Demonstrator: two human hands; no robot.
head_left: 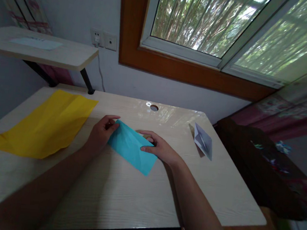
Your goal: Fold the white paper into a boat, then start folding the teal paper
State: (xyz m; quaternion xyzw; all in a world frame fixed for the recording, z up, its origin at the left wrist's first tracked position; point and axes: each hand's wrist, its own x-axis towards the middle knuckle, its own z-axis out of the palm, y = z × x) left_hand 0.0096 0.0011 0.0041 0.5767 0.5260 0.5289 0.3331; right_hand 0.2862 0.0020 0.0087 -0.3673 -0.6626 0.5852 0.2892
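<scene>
A sheet of light-blue paper point(130, 147), with crease lines on it, is held between my two hands over the middle of the desk. My left hand point(102, 131) pinches its upper left corner between thumb and fingers. On the upper right edge, my right hand point(159, 146) grips the paper, thumb on the near face and fingers behind it. The fingers behind the sheet are partly hidden. The paper slants down towards the right, its lowest corner near the desk top.
A large yellow sheet point(48, 126) lies on the desk point(122, 207) at left, its edges lifted in places. A folded white paper shape point(203, 140) stands at right. A raised shelf point(71, 57) holds a paper point(37, 42). A cable hole point(154, 108) is at the back.
</scene>
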